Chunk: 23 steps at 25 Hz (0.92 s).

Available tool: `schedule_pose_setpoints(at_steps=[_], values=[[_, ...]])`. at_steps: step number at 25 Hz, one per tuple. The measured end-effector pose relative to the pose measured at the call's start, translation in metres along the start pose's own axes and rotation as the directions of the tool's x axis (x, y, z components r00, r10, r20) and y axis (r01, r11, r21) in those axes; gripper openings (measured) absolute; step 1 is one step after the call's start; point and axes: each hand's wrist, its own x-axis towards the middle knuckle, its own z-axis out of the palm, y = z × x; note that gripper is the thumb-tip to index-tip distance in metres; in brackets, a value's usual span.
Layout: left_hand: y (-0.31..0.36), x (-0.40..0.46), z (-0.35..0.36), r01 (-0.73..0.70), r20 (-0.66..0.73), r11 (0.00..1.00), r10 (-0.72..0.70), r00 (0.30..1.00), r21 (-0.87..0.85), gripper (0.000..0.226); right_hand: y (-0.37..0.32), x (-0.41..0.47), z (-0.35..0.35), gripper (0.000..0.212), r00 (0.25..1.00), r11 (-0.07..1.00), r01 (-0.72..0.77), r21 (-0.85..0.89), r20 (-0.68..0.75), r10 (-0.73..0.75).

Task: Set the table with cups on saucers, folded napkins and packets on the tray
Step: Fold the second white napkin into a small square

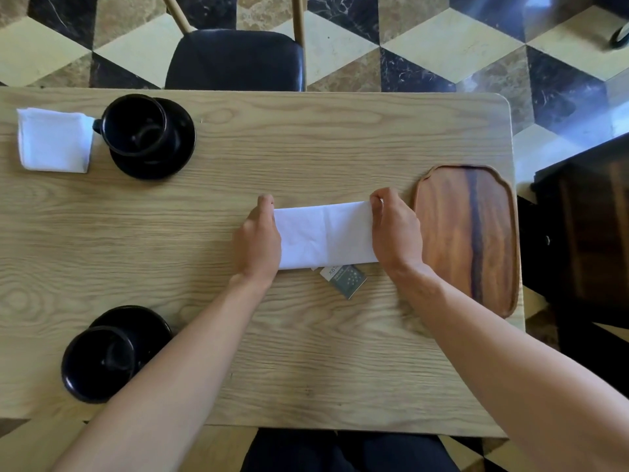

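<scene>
A white napkin [325,235] lies folded into a long strip in the middle of the wooden table [306,352]. My left hand [259,235] grips its left end and my right hand [394,229] grips its right end. A grey-green packet [345,280] pokes out from under the napkin's near edge. The brown wooden tray [466,236] lies just right of my right hand, with nothing on it. One black cup on a black saucer [149,136] stands at the far left, with a folded white napkin [54,140] beside it. Another black cup on a saucer [109,352] stands near left.
A black chair [235,59] is pushed in at the far side of the table. A dark cabinet [589,233] stands close to the table's right edge. The floor is patterned tile.
</scene>
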Motion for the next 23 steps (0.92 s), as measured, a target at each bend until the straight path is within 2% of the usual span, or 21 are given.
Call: schedule_pose_setpoints(at_steps=[5,9,11,13,15,17,19,21,23], values=[[-0.001,-0.001,0.002,-0.025,-0.023,0.988,0.029,0.999,0.151,0.009,-0.003,-0.001,0.003,0.014,1.000,0.978,-0.021,-0.210,-0.022,0.016],[-0.005,0.001,0.006,-0.026,-0.019,0.984,0.030,0.999,0.176,0.013,-0.005,0.001,0.001,0.014,1.000,0.942,0.013,-0.335,0.000,-0.013],[-0.003,0.001,0.005,0.030,-0.033,0.987,-0.025,0.999,0.157,0.019,-0.006,0.000,0.000,0.013,1.000,0.941,0.016,-0.339,-0.007,-0.019],[-0.002,-0.003,0.001,0.061,-0.127,0.988,-0.043,0.991,0.143,0.023,-0.010,-0.004,-0.002,0.014,0.996,0.962,0.012,-0.271,-0.082,-0.035],[0.006,-0.012,0.002,-0.058,-0.196,0.993,0.077,0.978,0.102,0.036,-0.018,-0.014,-0.001,0.019,0.971,0.959,0.137,-0.248,-0.159,-0.180],[0.018,-0.028,0.008,-0.279,-0.091,0.955,0.288,0.953,0.103,0.048,-0.023,-0.029,0.009,0.028,0.915,0.893,0.368,-0.257,-0.072,-0.398],[0.025,-0.042,0.017,-0.403,0.065,0.907,0.398,0.915,0.122,0.055,-0.023,-0.041,0.018,0.041,0.862,0.827,0.508,-0.240,0.144,-0.487],[0.022,-0.048,0.023,-0.410,0.171,0.896,0.383,0.908,0.172,0.058,-0.012,-0.042,0.021,0.050,0.838,0.808,0.531,-0.253,0.294,-0.459],[0.014,-0.048,0.029,-0.395,0.217,0.891,0.350,0.911,0.224,0.063,0.001,-0.039,0.021,0.055,0.825,0.776,0.552,-0.304,0.334,-0.456]])
